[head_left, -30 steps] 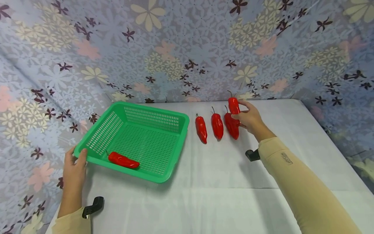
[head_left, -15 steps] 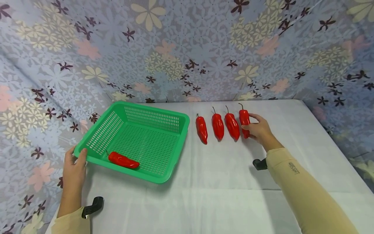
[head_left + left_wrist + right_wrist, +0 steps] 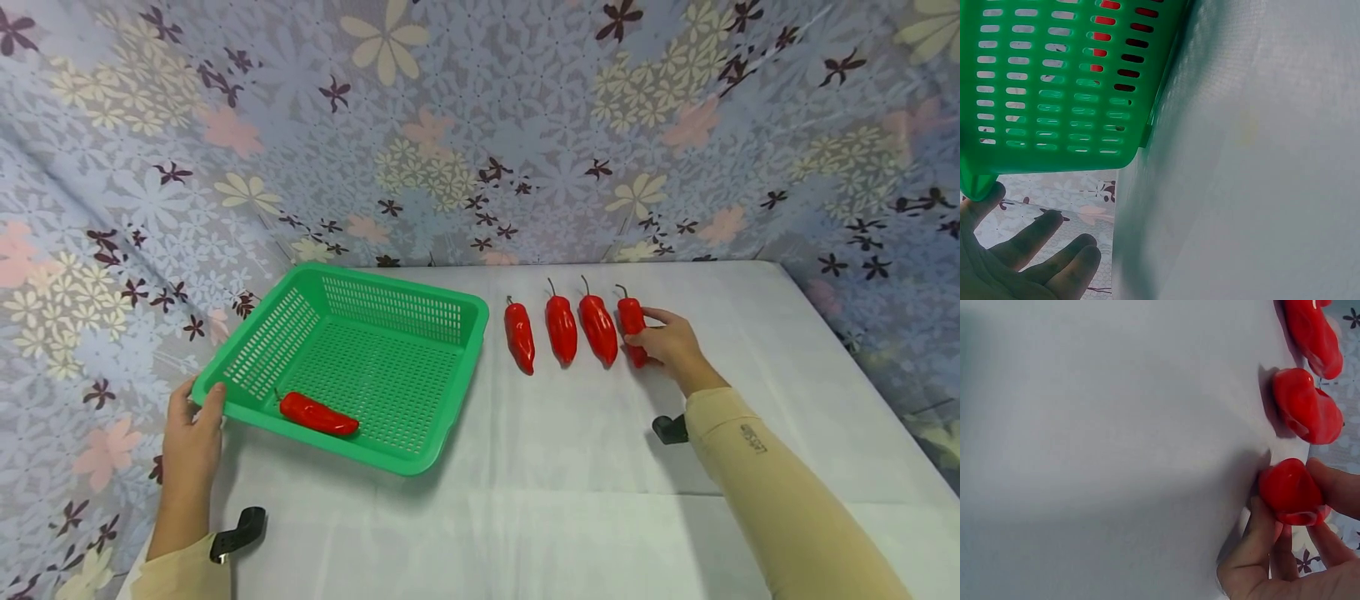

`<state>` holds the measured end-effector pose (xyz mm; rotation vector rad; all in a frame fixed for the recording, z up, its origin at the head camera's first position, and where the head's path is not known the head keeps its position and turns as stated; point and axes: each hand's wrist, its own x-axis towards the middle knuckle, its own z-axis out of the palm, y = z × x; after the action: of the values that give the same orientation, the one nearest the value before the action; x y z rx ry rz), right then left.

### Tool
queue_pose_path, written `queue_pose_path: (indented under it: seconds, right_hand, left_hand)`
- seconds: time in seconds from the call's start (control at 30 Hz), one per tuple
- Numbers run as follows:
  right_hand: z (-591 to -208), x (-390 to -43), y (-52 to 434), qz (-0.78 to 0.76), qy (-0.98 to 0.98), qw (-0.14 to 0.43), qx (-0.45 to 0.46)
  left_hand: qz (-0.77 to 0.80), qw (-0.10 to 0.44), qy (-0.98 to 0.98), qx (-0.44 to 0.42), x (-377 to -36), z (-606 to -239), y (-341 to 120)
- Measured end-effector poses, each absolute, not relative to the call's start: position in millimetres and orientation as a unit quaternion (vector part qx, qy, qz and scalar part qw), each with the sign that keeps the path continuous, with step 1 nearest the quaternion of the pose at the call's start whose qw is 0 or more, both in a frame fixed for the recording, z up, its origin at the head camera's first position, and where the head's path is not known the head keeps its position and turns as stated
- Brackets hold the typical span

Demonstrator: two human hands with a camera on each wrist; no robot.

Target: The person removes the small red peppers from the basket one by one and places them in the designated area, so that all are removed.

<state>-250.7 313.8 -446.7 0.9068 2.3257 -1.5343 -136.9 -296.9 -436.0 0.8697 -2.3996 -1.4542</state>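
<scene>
Four red peppers lie in a row on the white table. My right hand (image 3: 651, 337) pinches the rightmost red pepper (image 3: 631, 319), which rests on the table; the right wrist view shows thumb and fingers curled around this pepper (image 3: 1290, 490). Its neighbours (image 3: 598, 327) (image 3: 561, 329) (image 3: 519, 336) lie untouched to the left. A green slotted basket (image 3: 390, 308) holds one more red pepper (image 3: 318, 414). My left hand (image 3: 197, 402) is at the basket's near-left corner; in the left wrist view its thumb (image 3: 984, 201) touches that corner (image 3: 975, 181) and the fingers (image 3: 1047, 237) stay relaxed, clear of the basket.
A floral cloth backdrop (image 3: 480, 125) closes off the back and both sides. The white table (image 3: 540, 467) runs from the basket to its near edge; its right edge (image 3: 847, 350) lies beyond my right hand.
My right hand brought its pepper down from above the row and laid it at the right end. The left hand and the basket stayed put.
</scene>
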Motion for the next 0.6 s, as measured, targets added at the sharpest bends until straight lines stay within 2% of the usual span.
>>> queue_pose_path:
  seconds: [0.3, 0.6]
  right_hand:
    - [-439.8, -248.2, 315.9, -0.522, 0.786, 0.122, 0.307]
    - [-441.1, -247.7, 317.1, -0.496, 0.801, 0.106, 0.318]
  left_hand:
    - [-0.488, 0.1, -0.819, 0.285, -137.8, -437.0, -299.2]
    - [-0.485, 0.089, -0.82, 0.29, -137.6, -437.2, -300.8]
